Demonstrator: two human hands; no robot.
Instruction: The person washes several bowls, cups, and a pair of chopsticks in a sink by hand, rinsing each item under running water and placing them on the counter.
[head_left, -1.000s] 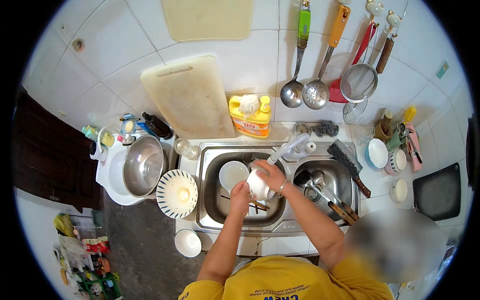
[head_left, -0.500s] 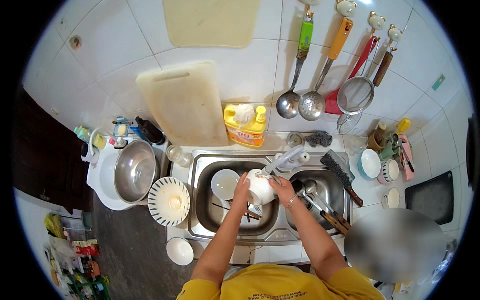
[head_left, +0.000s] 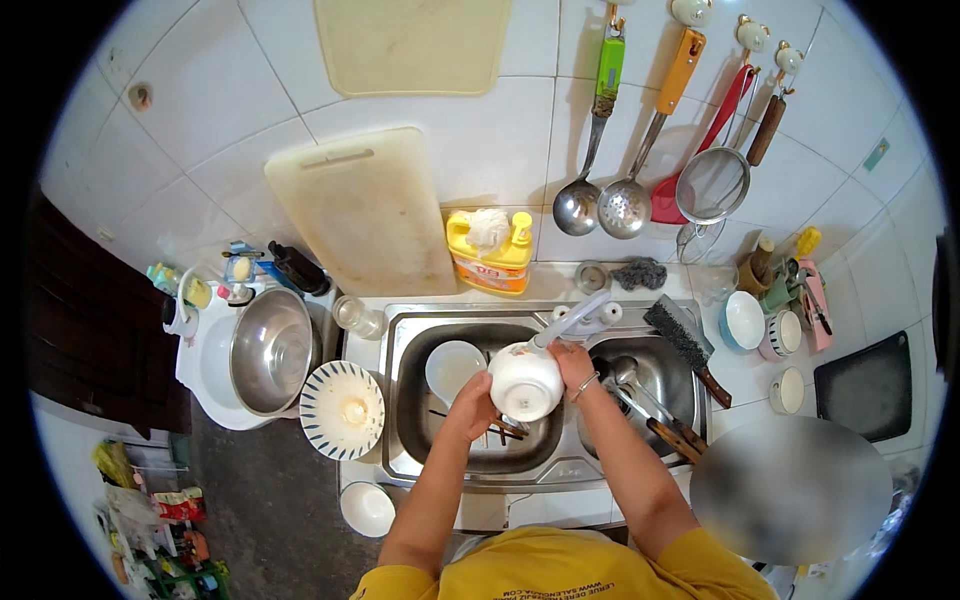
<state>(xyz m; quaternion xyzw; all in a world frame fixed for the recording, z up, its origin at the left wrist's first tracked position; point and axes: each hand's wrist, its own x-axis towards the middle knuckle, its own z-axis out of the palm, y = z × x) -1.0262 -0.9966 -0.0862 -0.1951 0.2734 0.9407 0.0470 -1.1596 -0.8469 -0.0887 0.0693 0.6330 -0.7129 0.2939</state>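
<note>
White bowl (head_left: 528, 378), one: is being clasped between curled left hand (head_left: 473, 405) and right hand (head_left: 574, 367) (grip partly hidden), neither nearer; foot (head_left: 526, 405) facing the wearer (head_left: 560, 565); faucet spout (head_left: 575, 318) standing just beyond right hand

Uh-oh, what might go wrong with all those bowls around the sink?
The white bowl might slip and chip: the left grip and right grip hold it by its sides, above the left basin.

It could also bump the faucet, because the spout is right beside it.

The small bowl sits near the counter's front left corner, close to the left forearm, so a nudge might make it fall.
</note>
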